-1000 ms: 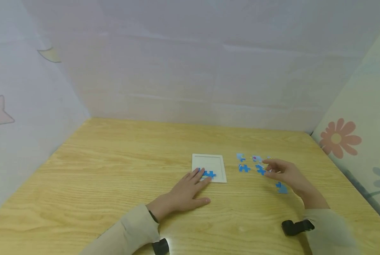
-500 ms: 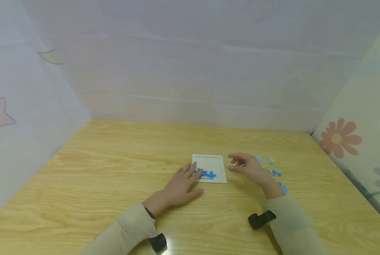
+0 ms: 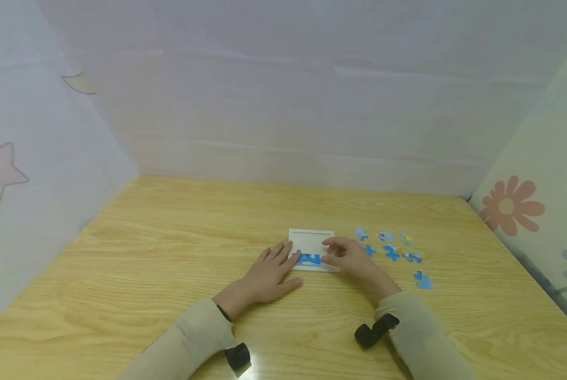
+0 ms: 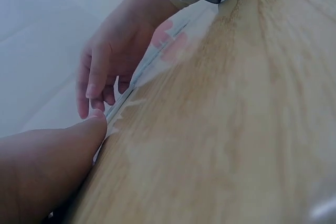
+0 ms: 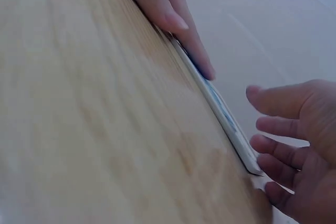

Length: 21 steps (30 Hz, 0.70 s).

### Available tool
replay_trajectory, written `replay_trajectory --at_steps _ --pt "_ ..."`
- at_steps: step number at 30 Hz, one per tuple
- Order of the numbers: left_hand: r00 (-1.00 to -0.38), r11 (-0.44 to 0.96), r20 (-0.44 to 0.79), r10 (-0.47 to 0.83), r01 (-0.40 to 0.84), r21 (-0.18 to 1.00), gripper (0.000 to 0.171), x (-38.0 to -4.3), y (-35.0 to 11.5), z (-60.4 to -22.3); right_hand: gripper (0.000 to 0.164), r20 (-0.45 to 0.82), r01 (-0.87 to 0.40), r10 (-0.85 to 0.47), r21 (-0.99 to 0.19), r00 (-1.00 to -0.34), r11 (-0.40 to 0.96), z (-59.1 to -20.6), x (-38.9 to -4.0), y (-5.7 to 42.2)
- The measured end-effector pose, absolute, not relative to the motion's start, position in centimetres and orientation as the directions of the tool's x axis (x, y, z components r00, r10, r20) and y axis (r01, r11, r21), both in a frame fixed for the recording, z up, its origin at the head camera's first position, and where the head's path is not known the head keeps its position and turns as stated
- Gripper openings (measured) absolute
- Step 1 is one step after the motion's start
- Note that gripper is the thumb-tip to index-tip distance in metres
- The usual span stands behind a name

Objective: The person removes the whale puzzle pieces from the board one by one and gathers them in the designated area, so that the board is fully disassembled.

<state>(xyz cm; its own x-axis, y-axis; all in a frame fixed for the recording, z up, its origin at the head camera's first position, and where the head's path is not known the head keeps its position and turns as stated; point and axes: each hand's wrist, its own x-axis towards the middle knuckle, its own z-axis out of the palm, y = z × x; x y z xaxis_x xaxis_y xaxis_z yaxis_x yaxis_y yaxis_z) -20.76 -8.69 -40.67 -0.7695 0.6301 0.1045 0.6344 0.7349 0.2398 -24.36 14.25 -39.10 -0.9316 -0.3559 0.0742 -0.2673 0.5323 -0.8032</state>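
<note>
A white puzzle tray (image 3: 312,233) lies on the table with a strip of joined blue jigsaw pieces (image 3: 309,259) along its near side. My left hand (image 3: 271,274) lies spread at the tray's left side, its fingertips over the left end of that strip. Over the tray's right edge is my right hand (image 3: 352,258). Its thumb (image 5: 281,99) and fingers are bent and apart, with nothing seen between them in the right wrist view. The left wrist view shows the right hand (image 4: 118,59) beyond the left, fingers hanging down.
Several loose blue and patterned jigsaw pieces (image 3: 391,253) lie on the wooden table (image 3: 193,227) to the right of the tray. One pale blue piece (image 3: 424,281) sits nearer the front. Cloth-like walls (image 3: 264,105) stand at the back and sides.
The right hand has moved left from the loose pieces to the tray's right edge. The left hand has drawn back slightly leftward, uncovering more of the blue strip.
</note>
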Motion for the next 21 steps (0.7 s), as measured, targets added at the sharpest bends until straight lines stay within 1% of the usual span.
replay_trajectory --at_steps 5,11,15,21 --pt "-0.764 0.731 0.103 0.636 0.641 0.233 0.064 -20.8 -8.7 -40.7 0.033 0.092 -0.29 -0.346 -0.761 -0.934 0.581 -39.8 -24.1 13.5" --pt "-0.768 0.736 0.095 0.633 0.636 0.232 0.064 -20.8 -8.6 -40.7 0.029 0.124 -0.336 -0.35 -0.681 -0.929 0.65 -39.9 -23.9 13.3" --pt "-0.775 0.745 0.086 0.626 0.627 0.228 0.063 -20.6 -8.5 -40.5 0.023 0.136 -0.354 -0.358 -0.66 -0.924 0.663 -39.8 -23.8 13.2" --pt "-0.782 0.756 0.076 0.618 0.618 0.215 0.063 -20.4 -8.4 -40.5 0.022 0.15 -0.371 -0.366 -0.651 -0.918 0.662 -39.8 -23.8 12.7"
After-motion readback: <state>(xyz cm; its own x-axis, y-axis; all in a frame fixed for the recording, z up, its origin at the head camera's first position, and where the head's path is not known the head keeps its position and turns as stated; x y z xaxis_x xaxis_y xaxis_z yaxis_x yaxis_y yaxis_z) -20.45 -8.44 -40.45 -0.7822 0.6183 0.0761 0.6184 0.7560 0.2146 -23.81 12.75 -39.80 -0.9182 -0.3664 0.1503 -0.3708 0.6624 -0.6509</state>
